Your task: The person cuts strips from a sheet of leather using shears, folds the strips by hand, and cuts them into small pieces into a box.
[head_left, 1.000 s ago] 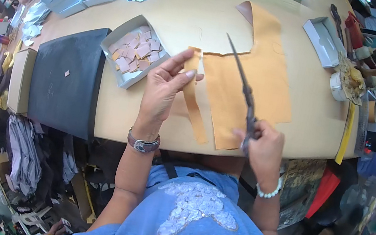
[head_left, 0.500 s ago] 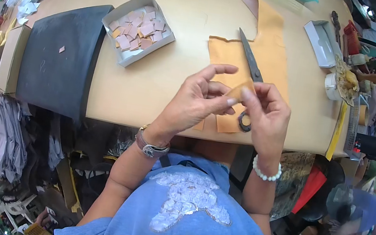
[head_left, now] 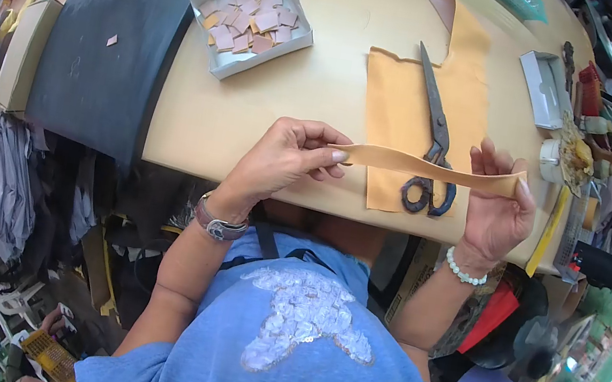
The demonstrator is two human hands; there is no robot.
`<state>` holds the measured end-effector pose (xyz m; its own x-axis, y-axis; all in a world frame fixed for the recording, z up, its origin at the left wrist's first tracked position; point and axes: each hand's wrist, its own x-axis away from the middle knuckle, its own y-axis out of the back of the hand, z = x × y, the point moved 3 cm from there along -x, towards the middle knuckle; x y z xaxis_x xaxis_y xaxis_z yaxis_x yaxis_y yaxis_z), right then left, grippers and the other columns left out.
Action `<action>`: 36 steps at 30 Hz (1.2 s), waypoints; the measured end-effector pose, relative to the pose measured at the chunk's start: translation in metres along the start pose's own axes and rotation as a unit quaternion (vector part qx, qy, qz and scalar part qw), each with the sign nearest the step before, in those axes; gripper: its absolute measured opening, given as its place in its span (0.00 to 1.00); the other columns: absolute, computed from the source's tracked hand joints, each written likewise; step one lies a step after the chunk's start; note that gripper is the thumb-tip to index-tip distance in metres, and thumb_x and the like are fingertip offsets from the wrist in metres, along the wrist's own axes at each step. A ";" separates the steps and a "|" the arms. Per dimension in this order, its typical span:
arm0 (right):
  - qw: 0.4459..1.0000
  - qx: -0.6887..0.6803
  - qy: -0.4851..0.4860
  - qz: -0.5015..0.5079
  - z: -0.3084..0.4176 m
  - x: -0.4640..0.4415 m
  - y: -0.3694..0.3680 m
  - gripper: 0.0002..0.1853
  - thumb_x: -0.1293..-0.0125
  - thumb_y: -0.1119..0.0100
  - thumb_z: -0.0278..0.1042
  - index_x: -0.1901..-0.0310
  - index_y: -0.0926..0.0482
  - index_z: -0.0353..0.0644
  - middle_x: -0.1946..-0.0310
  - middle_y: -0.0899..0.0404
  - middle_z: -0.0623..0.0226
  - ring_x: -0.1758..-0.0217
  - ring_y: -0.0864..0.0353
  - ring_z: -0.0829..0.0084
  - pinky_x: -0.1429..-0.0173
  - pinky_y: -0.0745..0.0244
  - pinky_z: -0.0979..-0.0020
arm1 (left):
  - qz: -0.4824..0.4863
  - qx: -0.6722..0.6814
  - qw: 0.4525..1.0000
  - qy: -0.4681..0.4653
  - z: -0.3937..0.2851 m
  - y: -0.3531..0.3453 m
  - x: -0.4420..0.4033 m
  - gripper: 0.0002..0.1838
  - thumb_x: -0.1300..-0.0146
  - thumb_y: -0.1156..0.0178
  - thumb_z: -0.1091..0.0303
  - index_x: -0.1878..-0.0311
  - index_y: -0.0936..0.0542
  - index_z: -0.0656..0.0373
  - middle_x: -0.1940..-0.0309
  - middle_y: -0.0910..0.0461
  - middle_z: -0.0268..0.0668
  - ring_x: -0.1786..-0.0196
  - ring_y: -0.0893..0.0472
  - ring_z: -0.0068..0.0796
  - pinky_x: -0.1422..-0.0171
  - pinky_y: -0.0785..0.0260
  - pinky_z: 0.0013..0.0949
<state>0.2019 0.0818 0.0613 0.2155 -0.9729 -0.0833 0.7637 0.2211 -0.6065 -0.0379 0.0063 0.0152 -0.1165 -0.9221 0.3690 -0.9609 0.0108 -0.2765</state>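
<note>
A narrow tan strip of leather-like material (head_left: 422, 166) is stretched out sideways between my two hands, above the table's front part. My left hand (head_left: 292, 153) pinches its left end between thumb and fingers. At the other end my right hand (head_left: 501, 198) grips it, thumb against fingers, with some fingers raised behind. Under and beyond the strip lie large dark scissors (head_left: 436, 116), blades pointing away, partly hidden by the strip at the handles. They rest on a bigger tan sheet (head_left: 393, 97) with a cut-out edge and one folded corner.
A white box (head_left: 259, 56) of small pinkish-tan pieces stands left of the sheet. Beside it is a black board (head_left: 109, 72) with one small piece (head_left: 112, 40) on it. At the right are a small white box (head_left: 544, 89), a yellow strip (head_left: 547, 233) and assorted tools.
My hands have moved apart, and the strip, earlier bunched between my fingers, is now drawn out lengthwise. The view has shifted, so the scissors' handles show more.
</note>
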 end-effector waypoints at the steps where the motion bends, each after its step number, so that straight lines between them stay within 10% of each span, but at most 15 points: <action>1: 0.995 -0.069 -0.005 0.066 -0.003 0.000 -0.003 0.06 0.40 0.54 0.32 0.68 0.35 0.40 0.69 0.28 0.60 0.47 0.28 0.55 0.43 0.34 0.56 | -0.004 0.004 1.000 -0.003 0.001 -0.001 0.000 0.12 0.41 0.41 0.70 0.57 0.22 0.67 0.72 0.20 0.33 0.70 0.22 0.16 0.67 0.30 0.18; 9: 0.969 0.147 -0.010 0.196 -0.030 0.000 -0.055 0.08 0.47 0.49 0.30 0.80 0.35 0.43 0.67 0.23 0.54 0.56 0.21 0.57 0.45 0.32 0.56 | -0.052 -0.050 0.997 -0.013 0.003 0.004 0.000 0.12 0.42 0.41 0.71 0.55 0.24 0.67 0.72 0.21 0.33 0.69 0.22 0.15 0.65 0.30 0.18; 14: 0.937 0.252 -0.056 0.237 -0.045 0.005 -0.062 0.04 0.47 0.42 0.21 0.74 0.28 0.37 0.70 0.24 0.65 0.72 0.27 0.80 0.64 0.32 0.79 | -0.067 -0.032 0.997 -0.016 0.005 0.008 0.001 0.13 0.44 0.41 0.74 0.56 0.25 0.68 0.72 0.20 0.38 0.69 0.21 0.18 0.64 0.28 0.21; 21: 0.903 0.341 -0.215 0.150 -0.079 0.014 -0.064 0.08 0.39 0.46 0.23 0.58 0.27 0.32 0.68 0.22 0.67 0.67 0.26 0.84 0.64 0.31 0.82 | -0.042 -0.010 0.999 0.009 0.013 0.015 -0.001 0.11 0.41 0.43 0.74 0.55 0.23 0.66 0.68 0.20 0.34 0.68 0.22 0.16 0.64 0.28 0.19; 36: 0.915 0.340 -0.181 0.119 -0.099 0.008 -0.054 0.10 0.42 0.41 0.24 0.59 0.26 0.33 0.70 0.23 0.69 0.67 0.25 0.84 0.64 0.29 0.82 | 0.004 -0.046 0.999 -0.019 0.001 0.013 0.003 0.22 0.38 0.46 0.70 0.41 0.32 0.63 0.61 0.19 0.35 0.59 0.23 0.16 0.57 0.31 0.20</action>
<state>0.1022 0.0555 0.0156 0.5185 -0.8327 0.1941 0.8443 0.5346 0.0380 -0.0500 0.0033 0.0119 -0.1171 -0.9357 0.3327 -0.9791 0.0527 -0.1966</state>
